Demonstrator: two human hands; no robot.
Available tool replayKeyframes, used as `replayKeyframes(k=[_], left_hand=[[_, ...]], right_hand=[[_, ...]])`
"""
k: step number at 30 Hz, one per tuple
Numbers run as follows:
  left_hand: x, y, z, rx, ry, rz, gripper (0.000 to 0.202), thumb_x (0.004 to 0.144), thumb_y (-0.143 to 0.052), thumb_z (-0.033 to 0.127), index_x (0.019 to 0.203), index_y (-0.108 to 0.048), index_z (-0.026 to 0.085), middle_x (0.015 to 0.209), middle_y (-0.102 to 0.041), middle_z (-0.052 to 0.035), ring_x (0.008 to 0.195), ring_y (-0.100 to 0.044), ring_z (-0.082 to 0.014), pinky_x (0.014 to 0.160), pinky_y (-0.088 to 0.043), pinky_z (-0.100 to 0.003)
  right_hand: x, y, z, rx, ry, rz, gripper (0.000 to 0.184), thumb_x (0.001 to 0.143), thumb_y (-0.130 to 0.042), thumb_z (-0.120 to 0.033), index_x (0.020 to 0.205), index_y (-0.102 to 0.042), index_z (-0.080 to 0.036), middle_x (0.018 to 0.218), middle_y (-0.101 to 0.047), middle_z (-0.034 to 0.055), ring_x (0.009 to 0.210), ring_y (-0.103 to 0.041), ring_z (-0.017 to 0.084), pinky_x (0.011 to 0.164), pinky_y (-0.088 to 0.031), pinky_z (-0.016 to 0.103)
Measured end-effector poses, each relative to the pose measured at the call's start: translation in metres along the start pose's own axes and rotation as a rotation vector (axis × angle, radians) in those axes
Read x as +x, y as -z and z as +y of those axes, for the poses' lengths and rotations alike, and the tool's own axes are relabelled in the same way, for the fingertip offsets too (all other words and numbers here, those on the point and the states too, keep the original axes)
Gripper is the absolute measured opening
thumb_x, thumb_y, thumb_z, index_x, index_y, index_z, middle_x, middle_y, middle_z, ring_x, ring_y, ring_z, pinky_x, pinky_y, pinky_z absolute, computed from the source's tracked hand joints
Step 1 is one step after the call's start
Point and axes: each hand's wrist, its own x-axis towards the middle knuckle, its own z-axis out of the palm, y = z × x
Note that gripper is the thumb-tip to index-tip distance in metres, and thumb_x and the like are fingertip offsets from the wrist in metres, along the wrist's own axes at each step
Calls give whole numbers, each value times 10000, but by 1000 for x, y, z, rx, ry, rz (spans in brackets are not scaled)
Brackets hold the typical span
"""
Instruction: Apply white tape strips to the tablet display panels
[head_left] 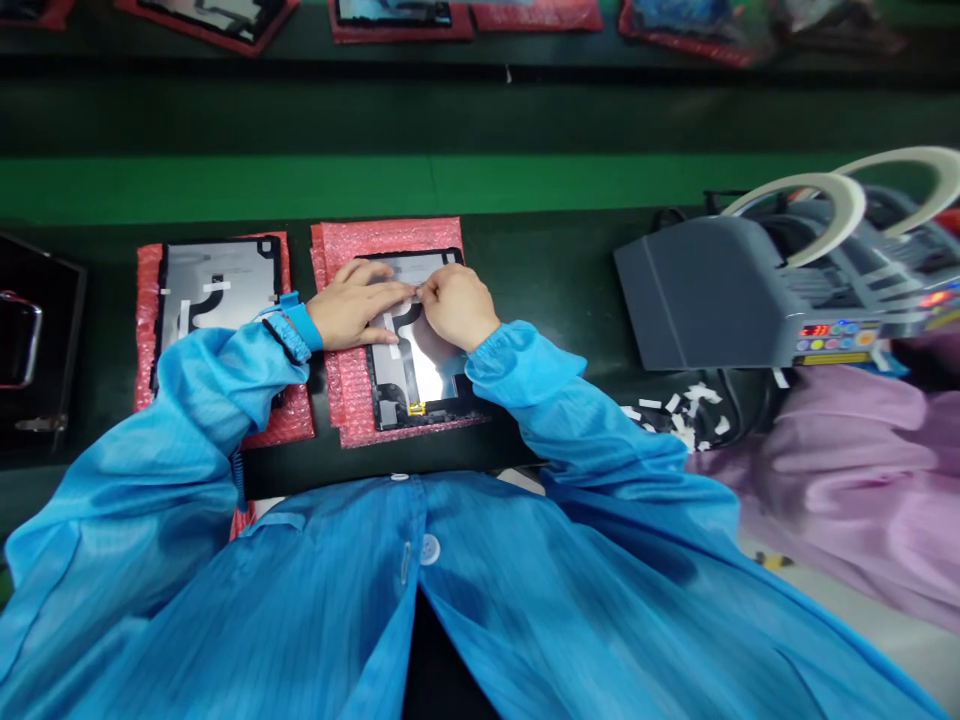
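Note:
A tablet screen panel [431, 375] lies back side up on red bubble wrap [386, 235], with a black flex cable and white tape strips on its silver back. My left hand [356, 305] rests over the panel's left part, fingers stretched out and fingertips near the upper middle. Close beside those fingertips, my right hand [457, 305] is closed in a pinch against the panel's surface. Whatever sits between the right thumb and finger is too small to make out. To the left, a second screen panel [247, 265] lies on its own red bubble wrap [150, 290], partly covered by my left sleeve.
Grey tape dispensers [705, 295] with pale rings stand at the right. White tape scraps [686, 415] lie in front of them. A person's pink sleeve [847, 480] is at the far right. More wrapped panels [397, 15] line the shelf above; a black case [45, 340] stands left.

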Motion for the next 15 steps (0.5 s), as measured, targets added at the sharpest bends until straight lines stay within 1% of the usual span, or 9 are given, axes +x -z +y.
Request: replayKeyframes(k=[5, 7, 9, 11, 12, 14, 15], left_hand=[[0, -2, 0, 7, -34, 27, 590, 892, -502, 641, 1347, -586, 275, 1388, -597, -102, 1312, -422, -365, 1091, -276, -589], [0, -2, 0, 11, -31, 37, 587, 885, -513, 641, 1332, -601, 271, 1374, -608, -108, 1305, -429, -365, 1084, -282, -588], [-1, -2, -1, 16, -21, 36, 588, 887, -510, 639, 1329, -604, 263, 1376, -606, -111, 1302, -428, -366, 1079, -287, -584], [-1, -1, -1, 23, -9, 26, 596, 896, -496, 631, 1344, -591, 250, 1393, -591, -116, 1307, -416, -368, 1081, -287, -581], [-1, -1, -1, 28, -2, 19, 605, 901, -487, 627, 1359, -577, 241, 1401, -584, -121, 1311, -411, -369, 1083, -287, -579], [-1, 1, 1, 41, 7, 6, 626, 911, -464, 621, 1393, -539, 229, 1412, -570, -130, 1310, -411, -368, 1087, -292, -578], [0, 3, 2, 51, 10, -2, 630, 915, -454, 620, 1407, -521, 233, 1422, -560, -128, 1308, -415, -365, 1089, -296, -576]], right_hand=[[0, -12, 4, 52, 57, 68, 165, 879, -529, -297, 836, -613, -163, 1011, -616, 164, 1089, -524, 312, 962, -425, 500], [-1, -11, 7, 84, 53, 137, 172, 857, -577, -342, 854, -589, -171, 1036, -598, 171, 1115, -498, 334, 952, -418, 539], [-4, -5, 17, 147, 26, 235, 204, 823, -629, -375, 857, -566, -184, 1025, -588, 155, 1095, -498, 326, 940, -422, 545], [-15, 5, 38, 245, -26, 335, 229, 790, -669, -387, 834, -543, -202, 941, -581, 107, 1008, -524, 278, 921, -443, 501], [-24, 11, 53, 305, -61, 391, 237, 780, -679, -392, 817, -532, -211, 876, -567, 74, 941, -534, 244, 896, -460, 463], [-49, 24, 92, 429, -164, 547, 256, 774, -678, -417, 787, -512, -223, 748, -509, 11, 790, -524, 180, 799, -484, 374], [-64, 30, 114, 483, -238, 653, 269, 779, -666, -437, 774, -501, -224, 702, -472, -13, 724, -505, 155, 737, -481, 335]])
